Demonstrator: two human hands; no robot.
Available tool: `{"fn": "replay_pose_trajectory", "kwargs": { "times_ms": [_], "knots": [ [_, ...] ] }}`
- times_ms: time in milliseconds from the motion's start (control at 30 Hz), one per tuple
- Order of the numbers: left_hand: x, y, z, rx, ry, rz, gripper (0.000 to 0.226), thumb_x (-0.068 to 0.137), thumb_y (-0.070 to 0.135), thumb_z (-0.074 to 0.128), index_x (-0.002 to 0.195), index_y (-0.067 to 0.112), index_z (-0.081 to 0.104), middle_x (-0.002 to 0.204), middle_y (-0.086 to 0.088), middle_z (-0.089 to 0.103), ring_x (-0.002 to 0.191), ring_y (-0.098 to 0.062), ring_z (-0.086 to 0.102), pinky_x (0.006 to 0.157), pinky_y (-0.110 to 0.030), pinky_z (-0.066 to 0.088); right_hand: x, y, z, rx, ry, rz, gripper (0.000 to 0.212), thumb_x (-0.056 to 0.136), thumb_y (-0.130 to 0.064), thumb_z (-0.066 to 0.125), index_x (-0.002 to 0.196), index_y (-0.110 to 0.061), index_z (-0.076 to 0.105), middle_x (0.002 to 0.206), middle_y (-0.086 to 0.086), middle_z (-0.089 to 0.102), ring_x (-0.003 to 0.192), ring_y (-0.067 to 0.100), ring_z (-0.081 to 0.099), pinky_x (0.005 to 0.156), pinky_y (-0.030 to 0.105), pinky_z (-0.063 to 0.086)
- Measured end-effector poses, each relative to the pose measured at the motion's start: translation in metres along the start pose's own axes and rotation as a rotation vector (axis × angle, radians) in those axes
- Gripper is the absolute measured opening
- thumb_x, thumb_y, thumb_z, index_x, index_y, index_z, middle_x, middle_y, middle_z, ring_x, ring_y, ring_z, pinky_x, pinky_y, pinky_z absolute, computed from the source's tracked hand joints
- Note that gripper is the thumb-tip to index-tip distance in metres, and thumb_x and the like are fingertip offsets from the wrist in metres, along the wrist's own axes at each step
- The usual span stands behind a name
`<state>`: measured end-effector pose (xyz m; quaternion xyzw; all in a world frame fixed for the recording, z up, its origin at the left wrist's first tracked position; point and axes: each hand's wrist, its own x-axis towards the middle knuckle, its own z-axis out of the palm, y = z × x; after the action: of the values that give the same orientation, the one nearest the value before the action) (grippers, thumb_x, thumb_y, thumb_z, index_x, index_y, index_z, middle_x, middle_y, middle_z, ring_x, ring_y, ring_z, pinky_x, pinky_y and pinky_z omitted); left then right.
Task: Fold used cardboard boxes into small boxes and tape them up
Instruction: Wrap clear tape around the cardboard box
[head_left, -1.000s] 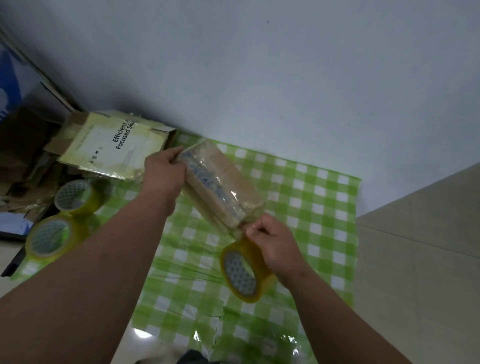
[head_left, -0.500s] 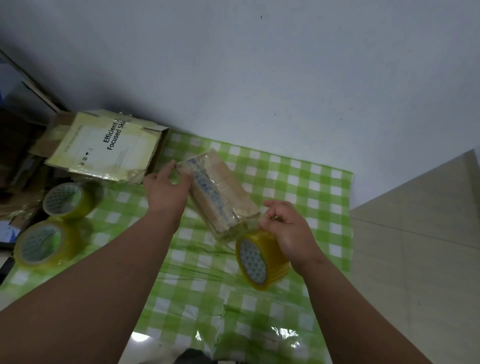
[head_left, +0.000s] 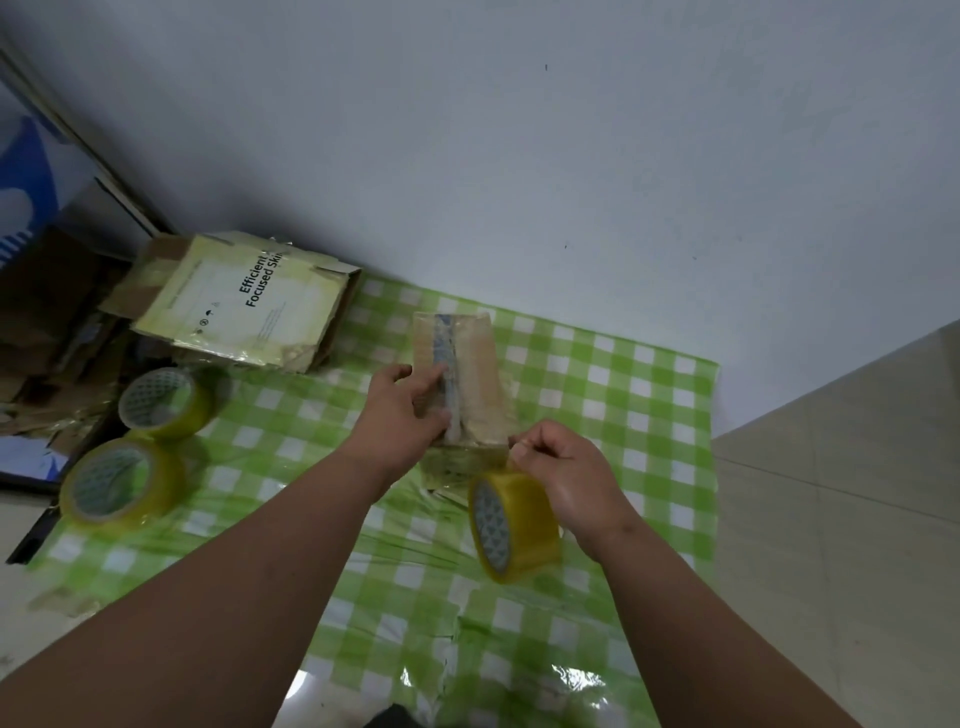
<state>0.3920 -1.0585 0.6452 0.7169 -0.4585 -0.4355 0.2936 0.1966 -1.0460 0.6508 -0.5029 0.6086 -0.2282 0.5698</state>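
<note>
1. A second ago the small box (head_left: 457, 379) was tilted and raised between both hands. Now it lies flat on the green checked desk (head_left: 623, 395) at frame centre, long axis running up the picture.
2. The left hand (head_left: 402, 415) has come on top, fingers laid fairly straight over the taped seam, pressing it down; that grip is flat, not curled.
3. The right hand (head_left: 566, 467) pinches the tape at the box's near end, with the tape roll (head_left: 511, 525) hanging just below it.
4. I judge the strip is laid and awaits tearing.
5. Open desk lies right of the box and toward the bottom of the frame. At left are two spare rolls (head_left: 122, 480) and a flattened carton (head_left: 244, 306).
</note>
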Motion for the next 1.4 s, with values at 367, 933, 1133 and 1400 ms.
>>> {"fn": "replay_pose_trajectory", "kwargs": {
  "times_ms": [367,933,1133,1400],
  "knots": [
    [-0.044,0.043,-0.001,-0.02,-0.142,0.199,0.017,0.089,0.038,0.067,0.103,0.028,0.069,0.111,0.005,0.064,0.104,-0.011,0.062,0.091,-0.031,0.051,-0.016,-0.023,-0.022,-0.015,-0.101,-0.098,0.017,0.093,-0.019,0.065,0.081,-0.008,0.059,0.091,0.021,0.065,0.074,0.015,0.052,0.07,0.032,0.041],
    [-0.08,0.055,0.008,-0.074,-0.049,0.004,0.017,0.085,0.016,0.074,0.077,0.005,0.063,0.087,-0.017,0.072,0.085,-0.036,0.07,0.079,-0.051,0.059,-0.043,-0.024,-0.027,0.041,-0.1,-0.175,0.021,0.089,-0.028,0.071,0.105,-0.037,0.061,0.103,-0.016,0.068,0.098,-0.002,0.063,0.084,0.02,0.051],
    [-0.081,0.047,0.0,-0.479,0.063,-0.145,0.02,0.092,0.001,0.062,0.074,0.008,0.057,0.08,-0.01,0.069,0.076,-0.021,0.07,0.067,-0.032,0.057,-0.045,-0.007,-0.048,0.096,-0.338,-0.062,0.038,0.065,-0.046,0.075,0.082,-0.012,0.071,0.089,0.008,0.068,0.089,0.02,0.063,0.092,0.037,0.044],
    [-0.085,0.044,-0.001,-0.645,0.095,-0.228,0.019,0.093,-0.003,0.058,0.077,0.006,0.052,0.073,-0.008,0.069,0.076,-0.024,0.072,0.072,-0.044,0.061,-0.042,-0.019,-0.065,0.106,-0.356,-0.165,0.072,0.062,-0.049,0.073,0.097,0.011,0.059,0.089,0.012,0.058,0.088,0.023,0.054,0.09,0.045,0.041]
  ]
}}
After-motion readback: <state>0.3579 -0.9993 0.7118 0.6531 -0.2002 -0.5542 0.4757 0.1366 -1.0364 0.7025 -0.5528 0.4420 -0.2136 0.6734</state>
